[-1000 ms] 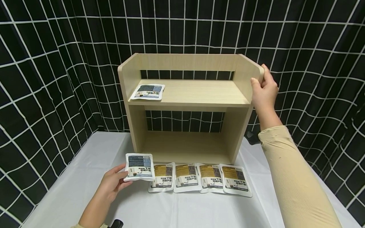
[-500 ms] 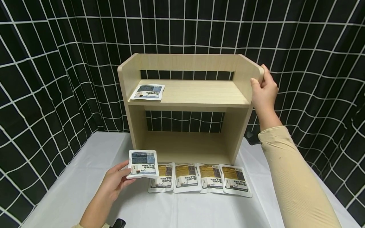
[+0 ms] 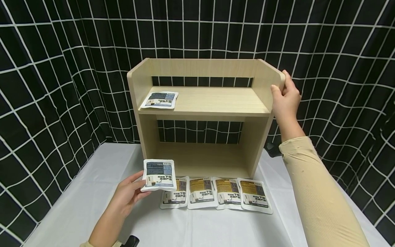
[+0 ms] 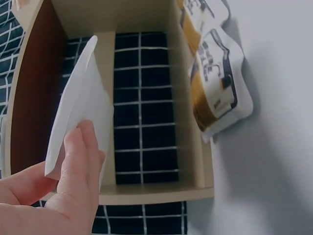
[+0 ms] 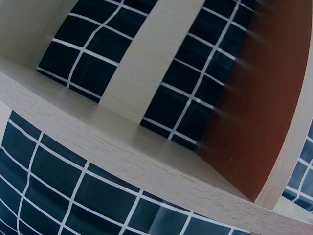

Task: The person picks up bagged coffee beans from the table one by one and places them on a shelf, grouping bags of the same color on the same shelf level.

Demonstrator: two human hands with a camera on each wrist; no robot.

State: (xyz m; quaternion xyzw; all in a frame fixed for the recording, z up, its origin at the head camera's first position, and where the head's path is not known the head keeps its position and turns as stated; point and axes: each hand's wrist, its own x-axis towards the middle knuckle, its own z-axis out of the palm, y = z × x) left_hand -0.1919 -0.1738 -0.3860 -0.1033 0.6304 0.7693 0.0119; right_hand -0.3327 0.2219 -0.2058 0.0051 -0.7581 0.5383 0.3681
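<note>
My left hand (image 3: 128, 193) pinches a white flat pouch with a blue label (image 3: 159, 174) by its left edge, in front of the wooden shelf's (image 3: 200, 113) lower compartment. Seen from the left wrist, the pouch (image 4: 80, 105) is nearly edge-on, with thumb and fingers on opposite faces. The right hand (image 3: 287, 99) grips the top front corner of the shelf's right side panel. A similar blue-labelled pouch (image 3: 160, 100) lies at the left end of the upper board. The right wrist view shows the shelf's side panel (image 5: 122, 152) but no clear hand.
Several white pouches with brown-gold labels (image 3: 202, 193) lie in an overlapping row on the white tablecloth (image 3: 197, 228), along the shelf's front. The held pouch partly covers the leftmost one. A black cloth with a white grid (image 3: 197, 37) hangs behind and at both sides.
The left hand has carried its pouch slightly right and upward, now overlapping the leftmost brown-gold pouch more in the head view. The right hand keeps its place on the shelf.
</note>
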